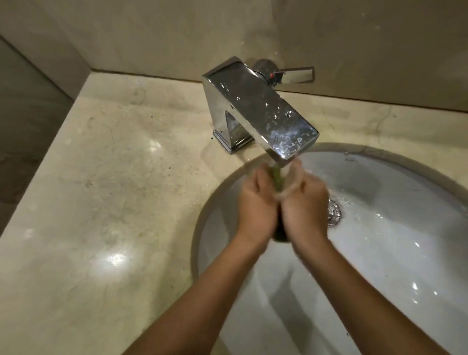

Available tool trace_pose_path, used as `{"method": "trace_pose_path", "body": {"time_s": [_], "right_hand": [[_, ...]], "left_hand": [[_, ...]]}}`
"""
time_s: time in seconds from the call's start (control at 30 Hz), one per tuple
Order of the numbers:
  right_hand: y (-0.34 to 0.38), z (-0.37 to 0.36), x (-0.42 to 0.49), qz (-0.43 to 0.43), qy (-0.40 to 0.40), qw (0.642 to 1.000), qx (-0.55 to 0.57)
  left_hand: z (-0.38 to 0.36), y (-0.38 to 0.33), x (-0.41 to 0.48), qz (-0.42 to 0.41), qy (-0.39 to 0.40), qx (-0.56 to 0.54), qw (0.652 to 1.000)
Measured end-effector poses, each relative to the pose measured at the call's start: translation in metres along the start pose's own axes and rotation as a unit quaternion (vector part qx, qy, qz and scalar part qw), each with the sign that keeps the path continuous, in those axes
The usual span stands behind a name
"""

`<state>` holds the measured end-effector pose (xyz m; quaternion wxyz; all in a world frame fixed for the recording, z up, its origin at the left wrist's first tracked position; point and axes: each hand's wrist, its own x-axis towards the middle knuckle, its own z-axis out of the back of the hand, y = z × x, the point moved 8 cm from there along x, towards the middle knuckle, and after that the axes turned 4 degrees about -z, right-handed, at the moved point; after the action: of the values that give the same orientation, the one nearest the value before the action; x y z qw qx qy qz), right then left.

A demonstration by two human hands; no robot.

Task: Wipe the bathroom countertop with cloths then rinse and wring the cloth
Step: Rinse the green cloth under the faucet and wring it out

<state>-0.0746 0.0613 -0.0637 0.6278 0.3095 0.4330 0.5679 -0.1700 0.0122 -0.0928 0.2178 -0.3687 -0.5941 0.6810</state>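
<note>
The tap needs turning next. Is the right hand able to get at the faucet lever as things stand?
Probably, once it lets go. The right hand and left hand both grip the green cloth under the faucet; the lever juts out behind on the right, nothing blocking it.

a bathroom: marble countertop (pixel 107 183), undermount sink (pixel 390 247), chrome faucet (pixel 258 114).

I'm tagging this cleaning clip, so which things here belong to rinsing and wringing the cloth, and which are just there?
In the job: green cloth, gripped between left hand and right hand; chrome faucet; white sink basin; marble countertop.
Just there: lever handle behind the faucet; drain; back wall.
</note>
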Motion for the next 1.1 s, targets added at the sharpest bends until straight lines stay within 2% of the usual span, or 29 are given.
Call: {"method": "trace_pose_path", "body": {"time_s": [0.1,0.2,0.33,0.47,0.6,0.63,0.73,0.83,0.87,0.93,1.0,1.07,1.1], "right_hand": [[0.003,-0.008,-0.015,0.028,0.028,0.999,-0.003],[-0.005,0.006,0.013,-0.038,-0.017,0.999,0.008],[0.000,-0.010,-0.016,0.031,0.044,0.998,-0.017],[-0.009,0.001,0.013,-0.030,0.005,0.999,-0.032],[-0.008,-0.013,-0.022,0.030,0.070,0.996,-0.055],[-0.008,-0.010,-0.023,0.035,0.060,0.996,-0.061],[-0.015,0.002,0.004,-0.025,0.042,0.996,-0.070],[-0.022,-0.004,0.007,-0.087,0.168,0.982,-0.002],[-0.024,-0.006,0.003,-0.121,0.233,0.964,0.034],[-0.024,-0.003,-0.005,-0.197,0.353,0.906,0.129],[-0.015,0.010,-0.004,-0.225,0.406,0.862,0.202],[-0.013,0.014,-0.001,-0.202,0.425,0.866,0.168],[-0.011,0.011,-0.003,-0.180,0.441,0.869,0.133]], "left_hand": [[0.007,0.000,0.010,-0.009,-0.013,-0.023,1.000],[-0.010,-0.008,-0.008,-0.010,0.013,-0.004,1.000],[0.005,-0.011,0.010,0.007,-0.016,-0.061,0.998],[-0.006,-0.008,-0.009,0.018,0.010,0.003,1.000],[0.011,-0.006,0.009,0.008,-0.016,-0.006,1.000],[0.011,-0.006,0.007,0.004,-0.011,0.004,1.000],[-0.006,-0.003,-0.021,0.023,0.049,0.049,0.997],[-0.003,-0.012,-0.033,0.035,0.093,0.061,0.993],[0.006,-0.017,-0.029,0.021,0.100,0.089,0.991],[0.028,-0.030,-0.024,-0.049,0.107,0.195,0.974],[0.041,-0.035,-0.024,-0.094,0.134,0.224,0.961],[0.039,-0.032,-0.028,-0.083,0.179,0.177,0.964],[0.035,-0.028,-0.028,-0.052,0.191,0.123,0.973]]}}
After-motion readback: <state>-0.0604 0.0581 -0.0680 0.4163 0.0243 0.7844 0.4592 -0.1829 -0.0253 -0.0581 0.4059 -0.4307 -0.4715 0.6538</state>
